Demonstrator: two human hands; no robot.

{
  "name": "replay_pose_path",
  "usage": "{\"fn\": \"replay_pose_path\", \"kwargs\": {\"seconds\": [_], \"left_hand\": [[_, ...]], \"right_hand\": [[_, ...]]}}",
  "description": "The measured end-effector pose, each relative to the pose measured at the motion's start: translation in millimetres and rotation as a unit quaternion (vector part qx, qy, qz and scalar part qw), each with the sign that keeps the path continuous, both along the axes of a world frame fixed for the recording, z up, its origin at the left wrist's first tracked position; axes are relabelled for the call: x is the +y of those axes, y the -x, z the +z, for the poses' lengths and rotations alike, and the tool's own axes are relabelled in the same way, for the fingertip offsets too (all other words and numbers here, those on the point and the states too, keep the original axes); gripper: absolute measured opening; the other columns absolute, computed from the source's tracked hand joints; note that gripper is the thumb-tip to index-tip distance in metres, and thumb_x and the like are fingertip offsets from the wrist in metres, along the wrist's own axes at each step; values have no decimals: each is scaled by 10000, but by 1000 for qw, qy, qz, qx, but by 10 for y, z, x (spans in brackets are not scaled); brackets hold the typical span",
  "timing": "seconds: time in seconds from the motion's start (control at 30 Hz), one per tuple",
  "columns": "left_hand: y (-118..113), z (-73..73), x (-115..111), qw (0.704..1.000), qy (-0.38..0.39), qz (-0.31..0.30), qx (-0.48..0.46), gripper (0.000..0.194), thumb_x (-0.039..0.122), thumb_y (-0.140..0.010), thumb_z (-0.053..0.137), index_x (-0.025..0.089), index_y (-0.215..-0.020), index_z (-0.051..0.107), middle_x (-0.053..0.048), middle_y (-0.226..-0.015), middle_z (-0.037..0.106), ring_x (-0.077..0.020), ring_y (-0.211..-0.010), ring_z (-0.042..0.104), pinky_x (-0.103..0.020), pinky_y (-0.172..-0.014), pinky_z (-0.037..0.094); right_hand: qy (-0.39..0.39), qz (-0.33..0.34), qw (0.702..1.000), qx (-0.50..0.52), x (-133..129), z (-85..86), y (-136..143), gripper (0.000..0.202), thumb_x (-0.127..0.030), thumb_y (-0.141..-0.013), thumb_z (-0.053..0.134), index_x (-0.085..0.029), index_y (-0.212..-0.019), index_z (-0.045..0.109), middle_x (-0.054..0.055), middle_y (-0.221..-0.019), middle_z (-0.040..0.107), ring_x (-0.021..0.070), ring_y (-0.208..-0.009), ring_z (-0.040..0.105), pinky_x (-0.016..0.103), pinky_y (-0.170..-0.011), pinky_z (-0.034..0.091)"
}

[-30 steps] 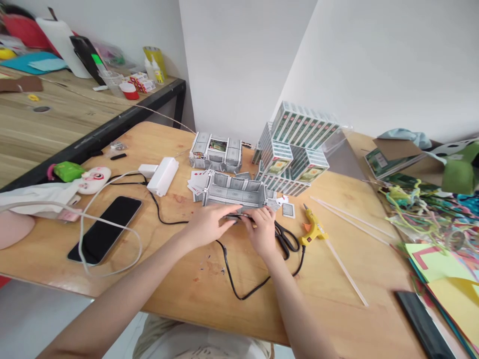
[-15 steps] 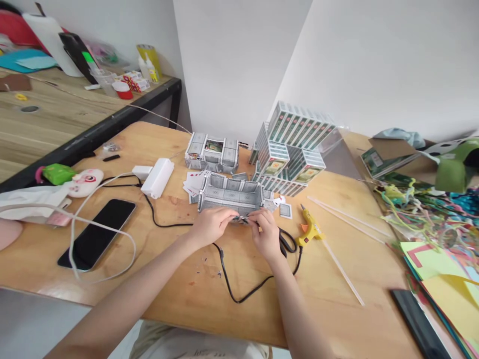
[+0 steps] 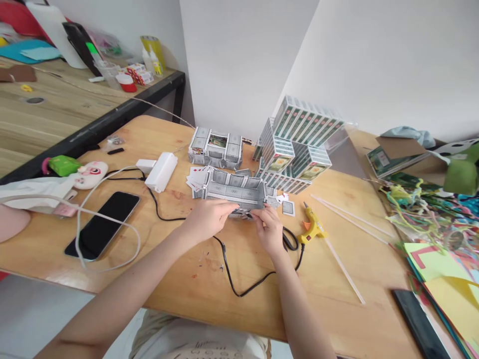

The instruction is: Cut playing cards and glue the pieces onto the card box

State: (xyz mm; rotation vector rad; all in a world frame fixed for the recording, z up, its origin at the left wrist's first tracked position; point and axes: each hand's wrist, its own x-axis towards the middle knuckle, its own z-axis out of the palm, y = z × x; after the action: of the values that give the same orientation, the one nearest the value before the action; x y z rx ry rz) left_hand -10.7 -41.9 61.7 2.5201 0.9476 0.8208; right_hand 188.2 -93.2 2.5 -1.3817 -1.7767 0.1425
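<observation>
My left hand (image 3: 209,219) and right hand (image 3: 268,232), apart, grip unclear, seemingly align this grey oblong playing-card box (image 3: 235,193) nearside; press evenly.

I log one card-built box (image 3: 235,193): grey patterned backs, long, open-topped, hollow inside, upright on the desk (image 3: 179,289).

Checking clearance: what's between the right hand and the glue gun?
Head view: black scissor handles lie between right hand and glue gun, a card farther back.
</observation>
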Motion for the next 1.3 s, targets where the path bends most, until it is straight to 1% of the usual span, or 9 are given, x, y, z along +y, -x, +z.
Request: {"fn": "replay_pose_path", "kwargs": {"seconds": [0.1,0.2,0.3,0.6,0.77,0.87,0.97,1.13,1.3], "left_hand": [[-31,65,-18,998,0,-8,57,308,108,-810,421,219,-968,662,-16,-854,699,-149,-766,648,-233,-647,495],[-84,82,-11,998,21,-15,59,297,110,-807,430,226,-942,666,-16,-837,693,-155,-768,642,-246,-674,488],[-119,47,5,997,49,-16,49,253,143,-820,447,222,-908,670,-20,-846,694,-167,-786,641,-262,-688,482],[-46,-24,32,995,96,17,-13,246,206,-847,451,218,-971,663,-8,-955,700,-152,-850,644,-260,-732,485],[-94,-126,35,994,109,4,-28,231,192,-834,465,215,-932,673,-5,-905,710,-149,-802,652,-254,-705,491],[-98,-162,30,989,136,26,-54,220,177,-816,482,202,-925,672,-10,-894,712,-145,-780,651,-243,-680,498],[-58,-74,32,981,149,70,-100,217,197,-812,496,195,-957,657,-11,-900,710,-124,-724,644,-216,-630,498],[-19,152,22,982,146,52,-106,201,239,-817,510,204,-938,667,4,-876,709,-103,-675,630,-191,-587,487],[-55,164,-9,986,129,27,-105,207,213,-822,497,211,-921,679,-7,-912,706,-128,-790,643,-209,-656,513]], "right_hand": [[1,-11,1000,18,-4,-6,18,172,-194,-852,479,-239,-805,638,2,-684,619,176,-716,565,448,-918,405],[-8,-37,998,54,-8,-15,49,176,-197,-842,486,-236,-779,646,6,-697,618,173,-712,558,447,-917,410],[-13,-57,994,87,-14,-17,76,173,-194,-839,487,-232,-770,642,7,-699,612,170,-710,555,440,-929,408],[-34,-47,994,95,-30,13,112,166,-183,-845,484,-230,-761,620,1,-713,628,162,-700,558,442,-927,403],[-60,-60,986,145,-31,77,96,122,-195,-831,513,-222,-772,617,14,-708,615,178,-740,575,402,-819,459],[-46,-61,980,183,-25,96,77,107,-231,-825,529,-212,-783,626,30,-727,618,193,-779,591,371,-754,473],[-24,-70,977,201,-24,95,75,138,-272,-826,528,-206,-779,640,37,-724,623,197,-767,596,364,-733,475],[-14,-71,975,212,-44,136,108,136,-270,-820,539,-208,-801,658,35,-732,621,177,-700,576,328,-662,474],[-8,-48,977,208,-63,199,135,143,-248,-828,529,-214,-816,667,31,-726,617,173,-695,566,334,-668,466]]}}
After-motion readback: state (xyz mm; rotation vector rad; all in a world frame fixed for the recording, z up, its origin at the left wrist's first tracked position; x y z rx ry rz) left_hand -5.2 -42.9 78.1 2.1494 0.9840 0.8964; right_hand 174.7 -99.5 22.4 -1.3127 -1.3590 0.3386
